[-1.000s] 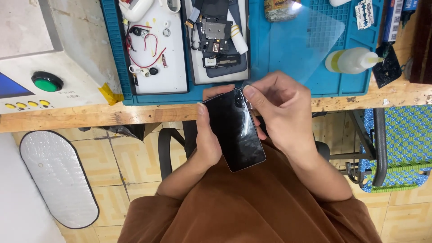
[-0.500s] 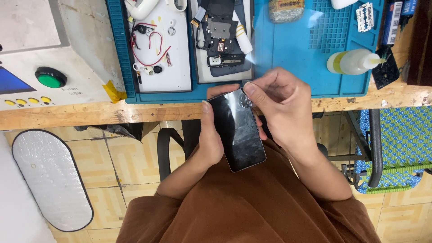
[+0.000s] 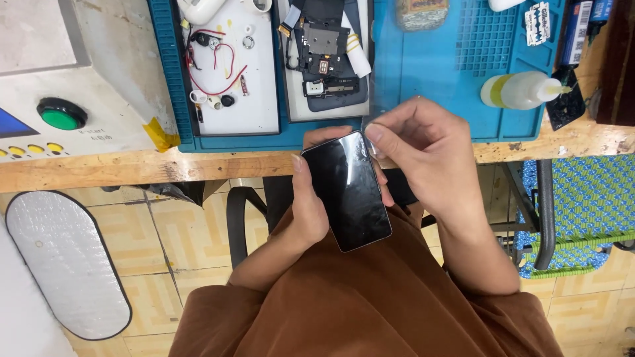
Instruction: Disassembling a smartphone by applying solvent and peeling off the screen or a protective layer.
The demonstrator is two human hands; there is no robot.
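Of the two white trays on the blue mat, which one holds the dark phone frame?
The right-hand white tray, nearer the right hand; the left tray holds only red wires and small loose parts.

Electronics repair workshop: blue work mat (image 3: 423, 73) on wooden bench (image 3: 132, 168); opened device parts (image 3: 327, 63); loose wires (image 3: 221, 63); solvent bottle (image 3: 519, 89); machine with green button (image 3: 61, 114).

Phone held over the bench edge
Left hand (image 3: 307, 211) cradles a black phone (image 3: 347, 192); right hand (image 3: 423, 155) pinches clear film (image 3: 387, 99) at its top corner.
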